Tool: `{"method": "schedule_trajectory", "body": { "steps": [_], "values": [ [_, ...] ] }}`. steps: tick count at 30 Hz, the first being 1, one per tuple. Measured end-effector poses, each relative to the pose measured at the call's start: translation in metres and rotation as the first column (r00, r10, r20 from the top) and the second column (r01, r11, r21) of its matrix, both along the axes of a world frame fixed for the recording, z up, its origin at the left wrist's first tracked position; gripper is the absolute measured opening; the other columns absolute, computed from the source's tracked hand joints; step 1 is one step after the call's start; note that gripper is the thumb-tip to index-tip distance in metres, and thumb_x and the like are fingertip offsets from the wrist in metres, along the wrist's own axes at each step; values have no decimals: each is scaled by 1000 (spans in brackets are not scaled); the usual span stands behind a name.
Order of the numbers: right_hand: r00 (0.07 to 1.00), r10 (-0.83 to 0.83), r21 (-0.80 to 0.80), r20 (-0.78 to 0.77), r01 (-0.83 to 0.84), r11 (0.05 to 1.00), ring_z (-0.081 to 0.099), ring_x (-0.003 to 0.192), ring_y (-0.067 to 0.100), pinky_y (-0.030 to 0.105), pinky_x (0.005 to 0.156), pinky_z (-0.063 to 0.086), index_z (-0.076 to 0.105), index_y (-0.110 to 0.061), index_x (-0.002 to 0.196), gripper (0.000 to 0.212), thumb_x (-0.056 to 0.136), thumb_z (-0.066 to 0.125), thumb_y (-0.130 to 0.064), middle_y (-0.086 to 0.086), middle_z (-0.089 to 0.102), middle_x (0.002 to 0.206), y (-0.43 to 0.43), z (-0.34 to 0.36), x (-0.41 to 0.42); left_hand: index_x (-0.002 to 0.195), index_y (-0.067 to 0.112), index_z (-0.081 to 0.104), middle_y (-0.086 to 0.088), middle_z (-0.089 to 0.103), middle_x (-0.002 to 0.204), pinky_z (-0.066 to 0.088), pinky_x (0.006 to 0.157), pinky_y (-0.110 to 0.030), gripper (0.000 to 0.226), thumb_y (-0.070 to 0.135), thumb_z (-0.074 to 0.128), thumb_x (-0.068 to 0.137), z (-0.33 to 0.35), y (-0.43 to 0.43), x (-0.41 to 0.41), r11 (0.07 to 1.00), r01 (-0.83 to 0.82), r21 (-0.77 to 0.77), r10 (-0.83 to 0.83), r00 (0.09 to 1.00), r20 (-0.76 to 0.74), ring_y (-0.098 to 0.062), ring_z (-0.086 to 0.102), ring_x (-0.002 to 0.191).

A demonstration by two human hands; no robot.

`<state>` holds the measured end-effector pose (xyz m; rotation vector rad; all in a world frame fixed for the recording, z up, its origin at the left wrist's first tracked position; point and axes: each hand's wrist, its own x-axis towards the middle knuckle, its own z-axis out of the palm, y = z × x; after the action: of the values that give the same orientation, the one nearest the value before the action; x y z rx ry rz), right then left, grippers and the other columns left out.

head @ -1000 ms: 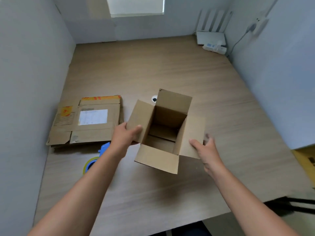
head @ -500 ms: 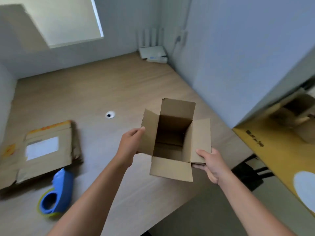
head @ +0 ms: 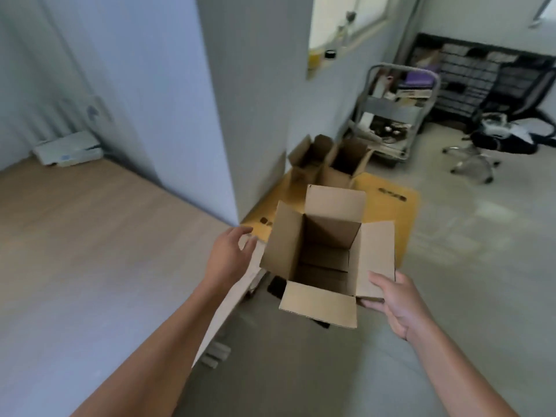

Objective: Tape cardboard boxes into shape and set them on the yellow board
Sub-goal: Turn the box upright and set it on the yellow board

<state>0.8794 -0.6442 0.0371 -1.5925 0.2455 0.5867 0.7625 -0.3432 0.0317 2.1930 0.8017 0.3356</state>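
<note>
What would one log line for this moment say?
stage: carrying to board | right hand: holding open box by flap | left hand: open, off box | yellow board: two boxes already on it

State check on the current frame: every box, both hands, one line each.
Held box: upright, top flaps open, in the air, not yet on the yellow board.
Two boxes on board: upright, flaps open.
Left hand: open, off the box.
Right hand: gripping the box's right flap.
</note>
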Motion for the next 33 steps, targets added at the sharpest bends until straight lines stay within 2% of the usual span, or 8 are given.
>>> {"method": "schedule_trajectory", "body": {
  "steps": [5,10,13,15,21,24,30,33],
  "values": [
    [983,-183,34,-11,184,982,67,102,31,44,79,55,63,-20,106,14,99,60,-8,6,71,110,-76,10,63,131,20,66,-3,60,141,38,114,-44,38,42,57,101,3,-45,108,954,191,233,-180,981,-68,-25,47,136],
    [953,-300,50,-34,301,952,66,95,33,40,68,53,61,-17,102,13,99,59,-5,7,70,101,-99,16,127,139,28,59,2,47,154,24,123,-51,45,52,46,103,9,-65,187,900,288,328,-255,957,-142,-24,30,150],
    [945,-326,72,-36,328,942,68,87,31,36,57,58,61,-14,101,10,99,58,-4,8,70,98,-97,16,172,140,33,56,5,42,158,13,126,-52,45,55,41,104,3,-60,238,889,308,338,-268,950,-161,-21,23,153],
    [941,-335,74,-40,337,938,69,87,31,35,55,60,60,-10,105,9,99,60,-5,9,70,100,-93,13,204,141,34,55,5,40,159,9,127,-51,45,55,40,104,-2,-54,277,888,322,328,-284,946,-159,-21,19,154],
    [931,-354,34,-83,358,933,68,97,37,45,70,58,58,-7,121,24,98,62,-6,17,68,114,-71,13,304,146,35,49,6,32,163,0,127,-49,46,53,41,105,-14,-36,378,834,448,322,-401,893,-202,-21,8,156],
    [931,-352,20,-94,355,935,67,105,40,45,69,61,56,-7,127,32,97,65,-7,18,66,123,-67,6,351,151,35,43,7,27,165,-9,122,-41,51,54,44,103,-21,-36,425,772,544,328,-478,837,-264,-19,3,157],
    [927,-339,17,-160,346,938,55,122,47,49,68,62,32,-10,154,74,91,71,-8,19,48,147,-63,-26,426,158,33,28,8,26,166,-12,120,-37,65,59,46,101,-50,-42,476,714,659,237,-549,737,-395,-18,7,157],
    [938,-284,0,-198,289,957,55,120,45,45,63,62,37,-10,149,62,95,67,-9,19,50,143,-51,-40,447,157,32,29,6,32,164,-12,121,-38,70,60,52,97,-64,-40,487,716,668,202,-533,711,-459,-17,15,155]
  ]
}}
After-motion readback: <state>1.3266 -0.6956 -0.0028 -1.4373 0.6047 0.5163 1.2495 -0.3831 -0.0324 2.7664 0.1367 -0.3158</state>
